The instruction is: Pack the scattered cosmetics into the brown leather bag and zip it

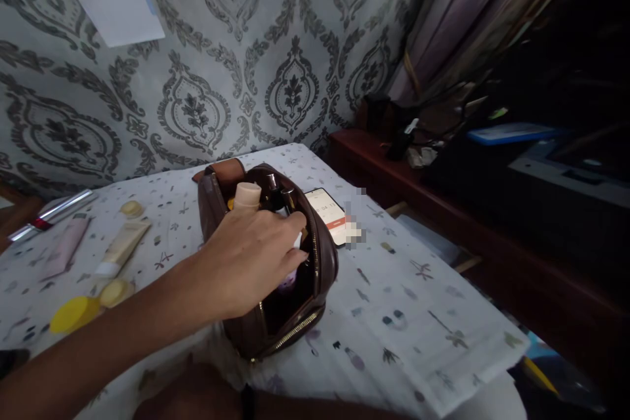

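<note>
A dark brown zippered toiletry bag (pixel 325 256) stands unzipped on the patterned cloth. My left hand (pixel 246 259) reaches over its near side, with the fingers down inside. Between thumb and forefinger shows a bit of a white item (pixel 298 240), mostly hidden by the hand. Below the thumb is something pale purple (pixel 288 283). A bottle with a beige cap (pixel 247 195) pokes up beside my knuckles, and dark-capped bottles (pixel 273 185) stand behind it. At the bottom edge my right hand (pixel 189 390) lies in shadow, apart from the bag; its fingers are not clear.
Left on the cloth lie a beige tube (pixel 124 246), a pink tube (pixel 66 246), a silver tube (pixel 63 210), a yellow lid (pixel 73 314) and small cream-coloured jars (pixel 116 292). A lit phone (pixel 325 210) sits right of the bag. A dark red wooden ledge (pixel 374 164) runs along the right.
</note>
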`<action>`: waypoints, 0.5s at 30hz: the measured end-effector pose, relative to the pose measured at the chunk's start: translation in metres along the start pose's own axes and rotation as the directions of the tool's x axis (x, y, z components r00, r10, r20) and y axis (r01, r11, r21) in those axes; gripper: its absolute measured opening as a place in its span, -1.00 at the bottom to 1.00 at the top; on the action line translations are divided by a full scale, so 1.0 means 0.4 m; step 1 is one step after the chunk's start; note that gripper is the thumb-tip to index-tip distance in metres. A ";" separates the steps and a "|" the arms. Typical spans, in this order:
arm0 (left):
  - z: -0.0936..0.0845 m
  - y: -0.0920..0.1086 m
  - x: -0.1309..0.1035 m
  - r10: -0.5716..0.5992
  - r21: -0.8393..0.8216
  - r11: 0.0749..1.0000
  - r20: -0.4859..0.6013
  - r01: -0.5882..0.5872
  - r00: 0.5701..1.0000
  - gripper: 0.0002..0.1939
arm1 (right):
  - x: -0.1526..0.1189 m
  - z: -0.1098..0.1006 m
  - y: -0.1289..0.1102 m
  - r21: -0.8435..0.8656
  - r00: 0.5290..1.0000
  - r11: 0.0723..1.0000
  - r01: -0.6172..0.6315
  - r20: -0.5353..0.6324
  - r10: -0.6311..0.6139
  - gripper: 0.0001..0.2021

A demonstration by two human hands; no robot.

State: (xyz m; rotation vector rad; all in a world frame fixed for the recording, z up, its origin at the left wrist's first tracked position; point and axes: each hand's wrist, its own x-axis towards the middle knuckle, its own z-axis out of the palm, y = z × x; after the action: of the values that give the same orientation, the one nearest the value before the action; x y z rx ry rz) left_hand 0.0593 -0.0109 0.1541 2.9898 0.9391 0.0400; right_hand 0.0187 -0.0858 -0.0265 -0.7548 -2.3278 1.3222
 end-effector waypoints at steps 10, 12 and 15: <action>-0.016 0.006 -0.016 -0.031 0.006 1.000 0.036 0.031 0.999 -0.91 | -0.049 -0.019 -0.022 0.039 0.998 0.999 0.025 -0.065 -0.022 -0.91; -0.019 0.001 -0.019 -0.024 -0.013 1.000 0.039 0.024 0.999 -0.90 | -0.061 -0.021 -0.035 0.059 0.997 0.998 0.001 -0.076 0.004 -0.90; -0.021 -0.009 -0.019 -0.026 -0.040 0.999 0.008 0.027 1.000 -0.82 | -0.065 -0.024 -0.049 0.087 0.996 0.995 -0.048 -0.075 0.054 -0.87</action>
State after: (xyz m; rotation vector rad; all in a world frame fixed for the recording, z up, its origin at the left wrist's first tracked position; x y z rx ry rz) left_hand 0.0508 -0.0123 0.1622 2.9382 0.9652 0.0462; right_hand 0.0393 -0.1033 -0.0057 -0.8284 -2.1910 1.3795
